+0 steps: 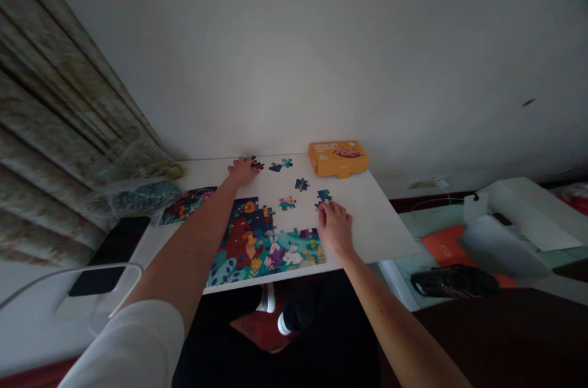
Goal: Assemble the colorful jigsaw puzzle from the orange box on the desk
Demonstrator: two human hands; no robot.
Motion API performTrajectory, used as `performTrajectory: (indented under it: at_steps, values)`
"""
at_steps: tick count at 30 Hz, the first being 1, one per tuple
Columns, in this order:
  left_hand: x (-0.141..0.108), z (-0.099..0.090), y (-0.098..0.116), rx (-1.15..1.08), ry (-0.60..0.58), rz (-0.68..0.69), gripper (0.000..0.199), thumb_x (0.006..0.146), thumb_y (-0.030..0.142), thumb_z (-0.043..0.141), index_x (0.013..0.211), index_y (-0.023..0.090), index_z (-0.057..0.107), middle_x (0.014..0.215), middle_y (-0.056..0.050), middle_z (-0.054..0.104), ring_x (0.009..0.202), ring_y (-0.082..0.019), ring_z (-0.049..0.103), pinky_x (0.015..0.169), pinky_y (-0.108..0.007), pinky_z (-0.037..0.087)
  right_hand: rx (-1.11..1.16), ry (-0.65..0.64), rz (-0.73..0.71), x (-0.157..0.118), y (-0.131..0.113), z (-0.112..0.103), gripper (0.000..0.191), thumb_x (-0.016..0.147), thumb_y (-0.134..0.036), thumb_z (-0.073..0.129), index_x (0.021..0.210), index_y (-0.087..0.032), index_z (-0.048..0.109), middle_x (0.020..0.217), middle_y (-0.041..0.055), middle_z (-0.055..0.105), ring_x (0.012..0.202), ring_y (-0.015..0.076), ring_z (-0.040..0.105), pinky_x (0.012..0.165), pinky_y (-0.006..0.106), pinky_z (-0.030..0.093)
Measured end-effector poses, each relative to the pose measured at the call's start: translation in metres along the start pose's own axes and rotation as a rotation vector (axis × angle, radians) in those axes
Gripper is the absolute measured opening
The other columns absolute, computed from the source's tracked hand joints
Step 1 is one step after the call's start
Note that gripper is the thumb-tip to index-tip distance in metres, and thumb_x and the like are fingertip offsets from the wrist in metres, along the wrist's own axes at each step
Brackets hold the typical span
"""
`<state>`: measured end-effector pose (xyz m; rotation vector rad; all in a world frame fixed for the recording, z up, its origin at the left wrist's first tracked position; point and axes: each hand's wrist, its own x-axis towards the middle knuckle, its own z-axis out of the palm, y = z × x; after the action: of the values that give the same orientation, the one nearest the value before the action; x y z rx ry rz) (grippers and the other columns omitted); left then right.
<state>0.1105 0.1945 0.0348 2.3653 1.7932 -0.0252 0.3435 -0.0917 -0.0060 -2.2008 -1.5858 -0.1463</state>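
My left hand (243,171) reaches to the back of the white table, its fingers spread beside a few dark puzzle pieces (258,165). At the right, my right hand (336,224) has its fingers closed on a purple puzzle piece (320,207), just below a blue piece (324,195). Between my arms lies the partly joined puzzle (275,250), showing rabbits, a bear and a fox. Its upper right part is open. Loose pieces lie above it: a pink and teal one (287,203), a dark blue one (302,184) and a teal one (287,163).
An orange puzzle box (339,158) sits at the table's back right. A picture sheet (184,207), a clear plastic bag (151,192) and a black phone-like device (110,256) with a white cable are on the left. A glass surface on the right bears a black shoe (452,282).
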Motion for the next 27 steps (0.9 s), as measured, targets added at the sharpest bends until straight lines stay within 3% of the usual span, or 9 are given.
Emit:
performTrajectory:
  at_steps: [4,11,16,22,24,27]
  values:
    - [0.011,-0.003,0.004,-0.052,-0.013,-0.009,0.050,0.093,0.041,0.061,0.138,0.021,0.061,0.153,-0.022,0.047,0.140,-0.043,0.043,0.111,-0.062,0.037,0.013,-0.013,0.012,0.001,-0.001,-0.001,0.031,0.103,-0.029,0.045,0.121,-0.023,0.069,0.133,0.0154,0.067,0.118,0.0320,0.057,0.093,0.043,0.040]
    - [0.016,-0.016,0.017,-0.118,-0.092,-0.036,0.049,0.084,0.042,0.076,0.117,0.006,0.067,0.147,-0.026,0.052,0.137,-0.044,0.045,0.112,-0.060,0.035,0.019,-0.015,0.019,0.001,-0.003,-0.005,0.029,0.102,-0.027,0.047,0.118,-0.022,0.070,0.132,0.0153,0.067,0.118,0.0314,0.057,0.094,0.042,0.041]
    - [0.001,-0.017,0.027,-0.283,-0.016,0.068,0.035,0.083,0.031,0.078,0.112,0.014,0.067,0.118,-0.017,0.073,0.116,-0.031,0.064,0.099,-0.042,0.047,0.008,-0.013,0.023,0.001,-0.002,-0.003,0.027,0.103,-0.029,0.049,0.118,-0.020,0.070,0.132,0.0158,0.067,0.119,0.0301,0.058,0.094,0.040,0.042]
    - [-0.041,-0.019,0.061,-0.585,0.057,0.299,0.020,0.085,0.015,0.065,0.103,0.019,0.070,0.095,-0.006,0.075,0.089,-0.020,0.068,0.080,-0.030,0.052,0.131,0.031,0.009,0.002,0.008,0.003,0.030,0.104,-0.038,0.050,0.119,-0.019,0.069,0.132,0.0168,0.066,0.120,0.0308,0.058,0.096,0.043,0.045]
    - [-0.065,-0.015,0.075,-0.763,-0.038,0.424,0.022,0.083,0.015,0.064,0.104,0.019,0.070,0.091,-0.004,0.073,0.075,-0.016,0.066,0.070,-0.027,0.051,0.249,0.099,-0.009,0.003,0.014,0.004,0.031,0.103,-0.041,0.051,0.115,-0.019,0.070,0.125,0.0165,0.068,0.116,0.0302,0.059,0.098,0.044,0.046]
    - [-0.107,0.002,0.093,-0.890,-0.201,0.507,0.030,0.079,0.016,0.068,0.109,0.019,0.069,0.085,0.000,0.070,0.065,-0.012,0.062,0.062,-0.023,0.048,0.468,0.190,-0.002,0.002,0.023,0.005,0.035,0.101,-0.048,0.053,0.106,-0.018,0.071,0.110,0.0150,0.072,0.103,0.0282,0.063,0.095,0.043,0.050]
